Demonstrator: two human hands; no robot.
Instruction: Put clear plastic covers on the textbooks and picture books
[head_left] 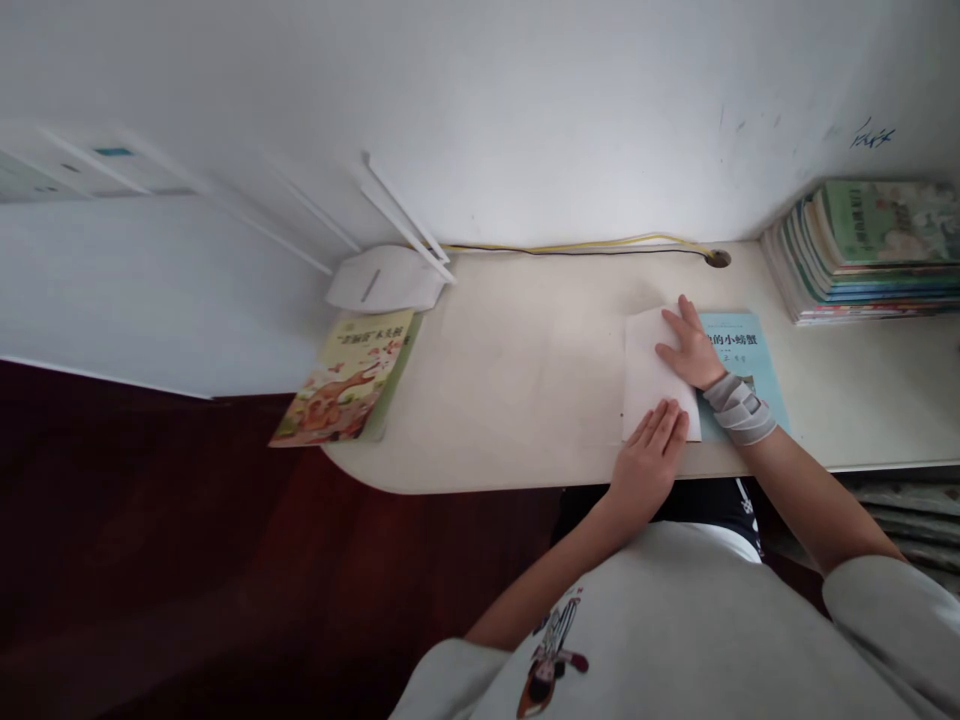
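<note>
A folded white sheet of paper (645, 375) lies on the pale desk (510, 400), close to its front edge. My left hand (651, 458) rests flat on the lower part of the sheet, fingers extended. My right hand (694, 347) presses on the sheet's upper right part, with a grey wrist brace (739, 408) around that wrist. The sheet overlaps the left side of a light blue book (742, 345) with a Chinese title, hiding part of its cover.
A picture book (349, 378) overhangs the desk's left end, beside a white plastic object (384, 280). Several books form a stack (862, 255) at the right. A yellow and black cable (570, 247) runs along the wall into a desk grommet (718, 258).
</note>
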